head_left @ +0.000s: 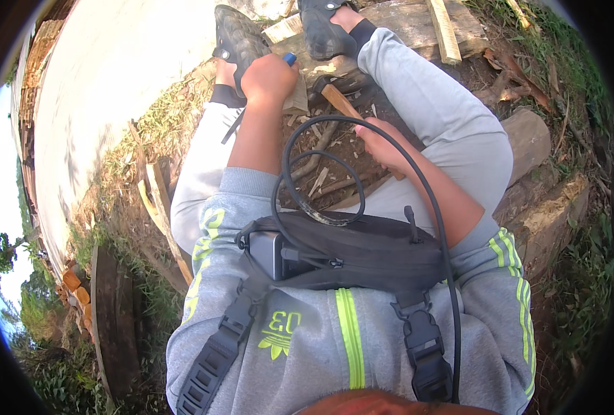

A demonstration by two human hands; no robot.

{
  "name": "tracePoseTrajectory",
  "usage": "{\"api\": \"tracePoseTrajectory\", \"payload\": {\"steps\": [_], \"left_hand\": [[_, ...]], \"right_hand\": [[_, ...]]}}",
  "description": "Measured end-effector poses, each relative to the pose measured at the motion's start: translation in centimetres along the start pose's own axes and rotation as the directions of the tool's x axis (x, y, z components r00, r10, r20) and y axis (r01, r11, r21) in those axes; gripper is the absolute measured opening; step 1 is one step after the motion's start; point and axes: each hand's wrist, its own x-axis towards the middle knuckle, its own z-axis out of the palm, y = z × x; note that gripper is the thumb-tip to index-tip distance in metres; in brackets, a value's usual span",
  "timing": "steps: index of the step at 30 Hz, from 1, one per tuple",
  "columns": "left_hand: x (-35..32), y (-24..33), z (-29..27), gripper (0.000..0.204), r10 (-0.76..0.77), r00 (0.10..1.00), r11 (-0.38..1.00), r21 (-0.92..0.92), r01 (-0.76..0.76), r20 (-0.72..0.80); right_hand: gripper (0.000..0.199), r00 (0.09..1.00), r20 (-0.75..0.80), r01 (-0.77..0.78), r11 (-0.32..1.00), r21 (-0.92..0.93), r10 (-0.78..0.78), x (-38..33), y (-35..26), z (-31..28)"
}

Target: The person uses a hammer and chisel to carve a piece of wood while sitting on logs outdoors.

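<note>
My left hand (269, 77) is closed around a tool whose blue handle end (290, 59) sticks out above the fist; its working end is hidden. A thin dark strip (232, 129) shows on the other side of that forearm; whether it belongs to the tool I cannot tell. A pale block of wood (296, 97) lies just right of the left wrist. My right hand (386, 143) grips a hammer (339, 99) by its wooden handle. The dark hammer head is up and left of that hand, beside the block and apart from the blue handle end.
A large log (417, 31) lies beyond my shoes, with a sawn stick (444, 31) across it. Chips and twigs litter the soil between my legs. A black cable (284, 166) loops from my waist bag (362, 252) over the work area. More logs (528, 142) lie right.
</note>
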Motion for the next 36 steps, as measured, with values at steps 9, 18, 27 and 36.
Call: {"api": "tracePoseTrajectory", "payload": {"steps": [9,18,27,36], "left_hand": [[-4.1,-3.3,2.4,0.058,-0.037,0.991,0.984,-0.178,0.014,-0.129],[-5.1,-4.8,3.7,0.061,-0.11,0.994,0.924,-0.366,0.111,0.024],[-4.2,-2.5,3.7,0.065,-0.112,0.993,0.967,-0.233,0.102,-0.03],[-3.5,-3.3,3.6,0.069,-0.132,0.991,0.954,-0.267,0.136,0.032]], "right_hand": [[0.04,0.999,0.035,-0.021,1.0,-0.008,0.021,-0.5,-0.8,0.2],[0.041,0.999,-0.036,0.034,0.999,-0.041,-0.035,0.2,0.7,0.1],[0.042,0.997,-0.078,0.021,0.998,0.055,-0.016,0.0,1.2,-1.1],[0.043,0.991,-0.124,0.043,0.998,-0.053,-0.049,-0.1,1.1,-0.8]]}}
